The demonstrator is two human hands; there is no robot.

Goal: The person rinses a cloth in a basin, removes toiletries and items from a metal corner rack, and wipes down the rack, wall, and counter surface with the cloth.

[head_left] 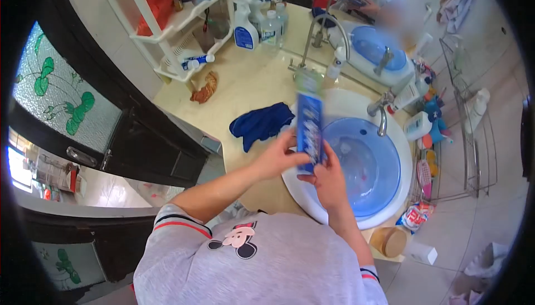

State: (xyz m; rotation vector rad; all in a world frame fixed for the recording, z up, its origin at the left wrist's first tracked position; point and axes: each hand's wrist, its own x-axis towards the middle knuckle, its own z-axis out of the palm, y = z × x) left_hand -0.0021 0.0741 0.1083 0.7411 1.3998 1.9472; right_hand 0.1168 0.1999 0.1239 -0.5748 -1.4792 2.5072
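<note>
A long blue box with a green top end (310, 124) is held upright between my two hands, over the left rim of the white sink (298, 178). My left hand (281, 154) has its fingers and thumb closed on the box's left side. On the lower right of the box, my right hand (327, 175) grips near its bottom end. The print on the box is blurred. A dark blue cloth (262, 125) lies on the counter left of the box. Inside the sink sits a blue basin (384, 179) under the tap (382, 116).
Spray bottles (245, 26) stand at the back beside a white shelf rack (161, 54). A brown cloth (205, 87) lies near the rack. Toiletries, a pink brush (424, 178) and a jar (390, 242) line the sink's right side. A mirror is behind the counter.
</note>
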